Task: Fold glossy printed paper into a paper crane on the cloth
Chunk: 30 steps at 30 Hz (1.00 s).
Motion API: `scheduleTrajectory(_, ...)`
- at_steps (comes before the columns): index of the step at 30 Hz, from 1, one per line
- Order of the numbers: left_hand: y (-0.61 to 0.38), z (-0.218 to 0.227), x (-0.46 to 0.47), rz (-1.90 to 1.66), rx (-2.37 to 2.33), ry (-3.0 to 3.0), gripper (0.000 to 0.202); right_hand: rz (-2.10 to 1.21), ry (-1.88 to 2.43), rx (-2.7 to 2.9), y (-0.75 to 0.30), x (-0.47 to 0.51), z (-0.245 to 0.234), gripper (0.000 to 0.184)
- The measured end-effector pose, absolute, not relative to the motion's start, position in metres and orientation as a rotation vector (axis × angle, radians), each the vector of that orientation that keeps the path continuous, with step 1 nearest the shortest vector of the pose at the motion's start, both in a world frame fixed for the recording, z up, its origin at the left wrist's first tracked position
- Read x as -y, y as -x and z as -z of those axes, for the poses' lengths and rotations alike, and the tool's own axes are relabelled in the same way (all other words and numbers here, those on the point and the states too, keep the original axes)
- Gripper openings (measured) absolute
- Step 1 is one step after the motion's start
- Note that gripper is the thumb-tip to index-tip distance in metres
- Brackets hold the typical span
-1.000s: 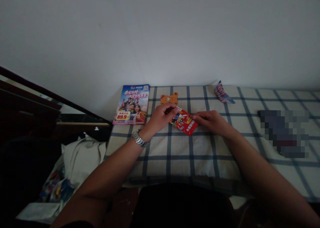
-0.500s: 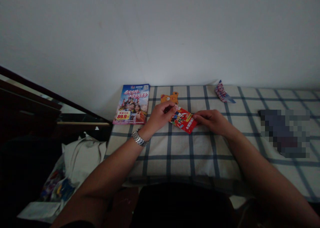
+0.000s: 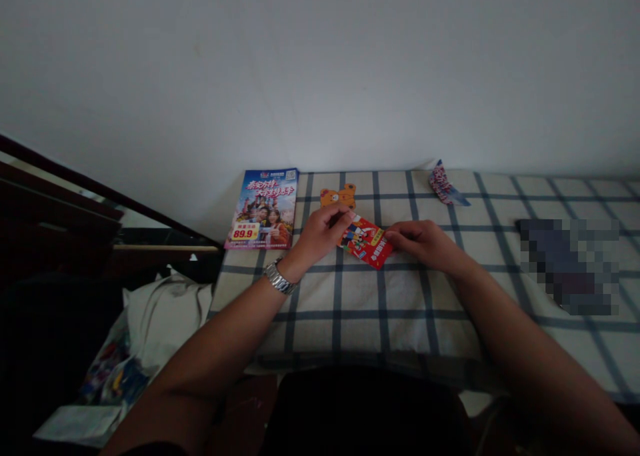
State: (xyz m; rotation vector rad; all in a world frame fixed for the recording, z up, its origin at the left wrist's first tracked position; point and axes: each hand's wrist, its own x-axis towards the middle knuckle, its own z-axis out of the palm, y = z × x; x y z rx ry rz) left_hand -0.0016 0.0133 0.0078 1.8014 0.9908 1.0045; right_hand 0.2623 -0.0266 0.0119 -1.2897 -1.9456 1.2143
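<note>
Between my two hands is a small red printed paper with coloured figures and writing, tilted above the checked cloth. My left hand, with a metal-banded watch at the wrist, pinches its upper left end between thumb and fingers. The right edge is pinched by my right hand. Whether the paper is folded or a single sheet I cannot tell. Just behind my left hand, an orange cartoon bear shows on the cloth.
A blue and pink flyer lies left by the wall. A folded paper piece sits at the back right of the checked cloth. A blurred dark object lies far right. Pale bags stand below left.
The red paper has tilted very slightly in my fingers. Both hands keep their grip in almost the same place.
</note>
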Motion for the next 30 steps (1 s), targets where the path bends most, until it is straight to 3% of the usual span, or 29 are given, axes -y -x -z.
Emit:
scheduleTrajectory(17, 0.001, -0.009, -0.012, -0.988, -0.916, -1.722, 0.024, -1.077, 1.283, 1.993, -0.263, 0.027, -0.011, 0.043)
scheduleTrajectory(30, -0.009, 0.0, -0.006, -0.913, -0.847, -1.746, 0.027, -1.117, 1.25, 1.81, -0.248, 0.031, -0.004, 0.029)
